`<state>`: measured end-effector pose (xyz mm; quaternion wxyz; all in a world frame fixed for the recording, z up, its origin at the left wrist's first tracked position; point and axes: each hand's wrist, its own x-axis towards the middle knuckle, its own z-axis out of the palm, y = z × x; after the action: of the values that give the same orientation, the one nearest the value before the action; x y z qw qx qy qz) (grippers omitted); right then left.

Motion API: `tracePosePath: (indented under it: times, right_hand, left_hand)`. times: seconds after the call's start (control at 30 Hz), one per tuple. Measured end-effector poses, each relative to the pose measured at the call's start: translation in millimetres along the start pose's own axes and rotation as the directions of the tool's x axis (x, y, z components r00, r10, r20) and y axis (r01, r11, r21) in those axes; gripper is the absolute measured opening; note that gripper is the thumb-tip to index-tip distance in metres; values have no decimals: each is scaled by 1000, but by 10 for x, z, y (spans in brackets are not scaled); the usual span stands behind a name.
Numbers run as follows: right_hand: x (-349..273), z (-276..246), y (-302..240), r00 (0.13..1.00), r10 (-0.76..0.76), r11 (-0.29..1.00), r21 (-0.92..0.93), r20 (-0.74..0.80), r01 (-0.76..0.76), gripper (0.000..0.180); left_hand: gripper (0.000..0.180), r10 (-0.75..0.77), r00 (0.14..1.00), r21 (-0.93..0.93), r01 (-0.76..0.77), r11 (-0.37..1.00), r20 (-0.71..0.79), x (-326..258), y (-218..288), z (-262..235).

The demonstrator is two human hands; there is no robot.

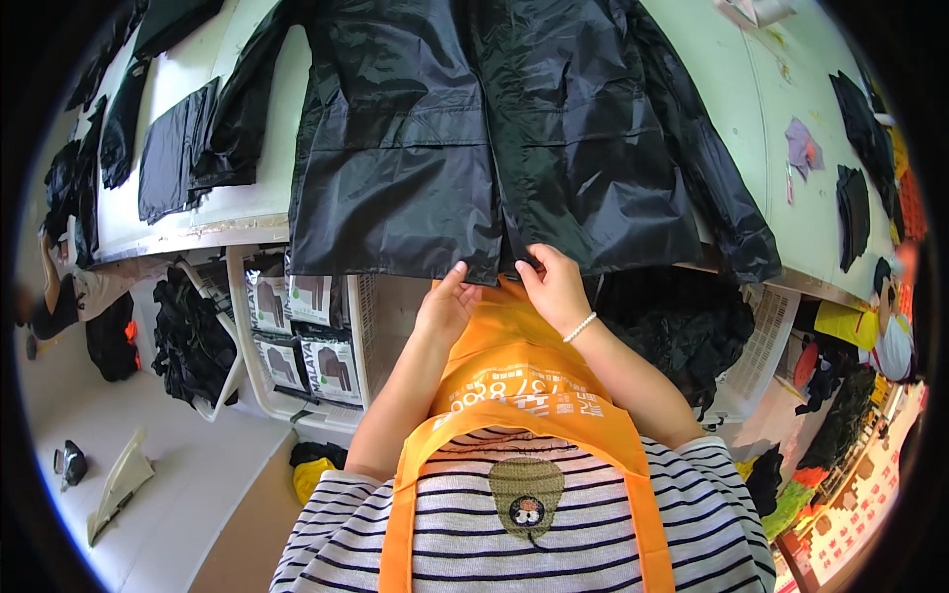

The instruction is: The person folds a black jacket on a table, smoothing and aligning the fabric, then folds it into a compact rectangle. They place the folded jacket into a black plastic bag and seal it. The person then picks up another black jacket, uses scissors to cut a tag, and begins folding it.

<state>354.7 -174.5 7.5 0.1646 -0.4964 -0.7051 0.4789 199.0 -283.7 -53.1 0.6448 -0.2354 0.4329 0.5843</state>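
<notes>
A shiny black rain jacket lies spread on the pale table, its hem hanging over the near edge and its sleeves out to both sides. The front opening runs down the middle. At the hem, left of the opening, my left hand pinches the lower corner, thumb on top and fingers beneath the cloth. Just across the opening, my right hand grips the other front edge between thumb and fingers; a bead bracelet is on that wrist. Both hands are close together above my orange apron.
Folded black garments lie on the table at left, and another black piece at right with a small purple cloth. Below the edge stand a white crate of packaged garments and a heap of black cloth. Other people are at both far sides.
</notes>
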Motion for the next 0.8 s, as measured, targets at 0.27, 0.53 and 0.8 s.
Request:
tracePosePath:
  times: [0.27, 0.53, 0.8]
  right_hand:
    - [-113, 310, -76, 943, -269, 950, -213, -196, 227, 15]
    - [-168, 480, -203, 923, -322, 907, -348, -209, 237, 12]
    - [-244, 523, -175, 947, -239, 967, -142, -217, 211, 18]
  left_hand:
    - [9, -24, 998, 133, 16, 991, 55, -118, 46, 287]
    - [20, -15, 993, 101, 3, 995, 117, -166, 70, 326]
    - [17, -211, 973, 126, 199, 972, 93, 29, 79, 284]
